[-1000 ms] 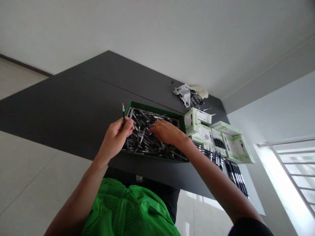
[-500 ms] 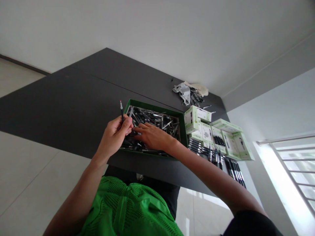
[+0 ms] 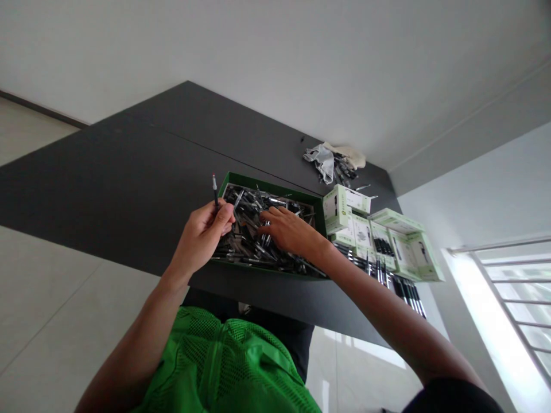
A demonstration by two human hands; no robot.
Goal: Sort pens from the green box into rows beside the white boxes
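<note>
My left hand point(image 3: 205, 232) is closed around a slim black pen point(image 3: 216, 192), held upright with its pale tip and small red end pointing up. It is at the left end of a green box point(image 3: 269, 184) filled with loose black and clear pens point(image 3: 247, 241). A clear, shiny piece shows beside my left thumb; I cannot tell whether it is held. Over the middle of the box, my right hand point(image 3: 290, 229) reaches down with fingers apart and bent, the tips at the loose pens. No held item shows in it, though its fingertips are partly hidden.
Right of the box stand several pale green-white cartons point(image 3: 344, 209), some open with pens inside. Rows of black pens point(image 3: 408, 295) lie in front of them. A grey and cream cloth point(image 3: 321, 160) lies by more pens at the back of the dark table point(image 3: 129, 172), near the wall.
My right hand has moved right, away from my left hand, across the pens, and its fingers are more spread. My left hand stays nearly in place with the pen.
</note>
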